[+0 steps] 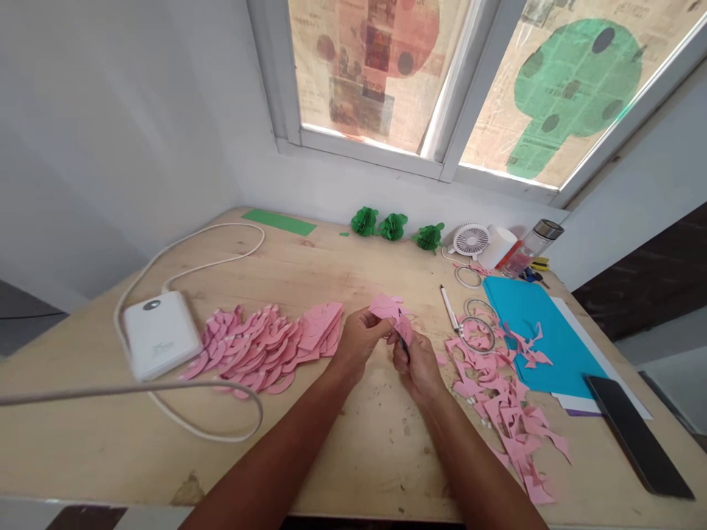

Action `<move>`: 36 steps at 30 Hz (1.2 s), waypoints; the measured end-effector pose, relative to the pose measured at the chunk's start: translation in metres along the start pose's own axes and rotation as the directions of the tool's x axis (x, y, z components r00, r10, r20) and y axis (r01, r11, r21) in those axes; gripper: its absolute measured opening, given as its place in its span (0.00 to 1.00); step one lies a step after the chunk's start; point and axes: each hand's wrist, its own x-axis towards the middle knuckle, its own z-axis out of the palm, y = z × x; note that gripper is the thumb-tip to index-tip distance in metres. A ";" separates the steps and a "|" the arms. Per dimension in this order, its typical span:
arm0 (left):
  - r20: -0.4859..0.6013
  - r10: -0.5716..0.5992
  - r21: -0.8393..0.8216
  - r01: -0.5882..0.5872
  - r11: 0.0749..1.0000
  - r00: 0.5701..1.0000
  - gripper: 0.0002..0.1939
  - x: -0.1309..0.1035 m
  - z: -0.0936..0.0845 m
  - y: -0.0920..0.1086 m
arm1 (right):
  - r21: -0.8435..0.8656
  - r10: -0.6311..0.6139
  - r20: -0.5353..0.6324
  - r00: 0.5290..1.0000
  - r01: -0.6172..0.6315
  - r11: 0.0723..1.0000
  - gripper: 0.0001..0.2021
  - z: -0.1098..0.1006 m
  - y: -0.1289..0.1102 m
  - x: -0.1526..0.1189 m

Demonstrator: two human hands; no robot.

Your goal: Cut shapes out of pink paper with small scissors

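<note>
Two hands, one workpiece between them, just above the table (370,456). Left hand (358,340): grip pinched on the near-left edge of the pink paper (383,304), thumb and fingers pressed together on it. Right hand (423,366): grip closed round the scissors (406,349), handles mostly hidden in the fingers.

Key relation: paper lies ahead and left of the right grip, directly off the left fingertips. Left is the nearer hand, already in contact. Scissors' long axis runs away from the body, tips leaning slightly left, so it points into the paper rather than alongside it. Blades overlap the paper; a rounded pink part sits at the right of the blade line, the wider part at the left. Can't tell how far the blades are spread, too small and partly covered.

Paper's own long axis is hard to call, outline is irregular and partly behind the fingers. Looks tilted, not flat on the wood.

Around it: layered pink pieces (259,346) left of the left hand, pink scraps (511,419) right of the right forearm. White pen (449,308) ahead and right of the right hand, apart from it.
</note>
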 end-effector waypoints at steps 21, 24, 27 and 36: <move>0.010 -0.011 -0.002 0.011 1.000 1.000 0.07 -0.002 0.002 0.008 | -0.036 -0.024 -0.022 0.999 0.023 0.999 0.18 0.002 0.000 -0.001; 0.003 -0.016 0.001 0.016 1.000 1.000 0.08 -0.003 0.002 0.009 | -0.027 -0.025 -0.014 1.000 0.025 0.999 0.18 0.002 0.000 -0.001; 0.030 -0.016 -0.011 0.016 1.000 0.999 0.07 -0.003 0.001 0.010 | -0.018 -0.012 -0.020 1.000 0.012 1.000 0.18 0.002 -0.001 -0.002; -0.011 -0.036 -0.053 0.035 0.998 0.999 0.04 -0.001 0.000 0.005 | -0.051 0.004 -0.022 1.000 -0.005 0.999 0.18 0.003 -0.004 -0.001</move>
